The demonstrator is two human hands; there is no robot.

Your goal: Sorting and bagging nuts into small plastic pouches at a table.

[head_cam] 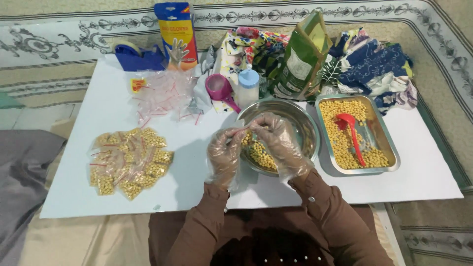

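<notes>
Bag (245,131), a small clear one with a red zip strip, sits between both gloved hands right over the steel bowl (305,129). The left hand (224,155) is curled closed, pinching the bag's left end between thumb and fingers. The right hand (279,143) is bent over it from the other side, fingers closed at its top edge; whether they press the strip or only steady it, I cannot tell from here.

It looks to me like the filling-and-sealing step: yellow beans lie in the bottom of the bowl, and the bag appears to hold a small portion. The next move, I'd judge, calls for a firm pinch run along the strip from one end to the other, keeping the bag over the bowl so any strays drop back in.

The bag's long axis runs roughly left to right across the person's front, tilted a little upward toward the right hand. The mouth seems to face up and away from the person, though the gloves hide most of it.

Off to the left, a pile (129,162) of filled bags lies on the white board (423,172). To the right is a tray (389,143) of beans with a red scoop (352,135) resting in it.
</notes>
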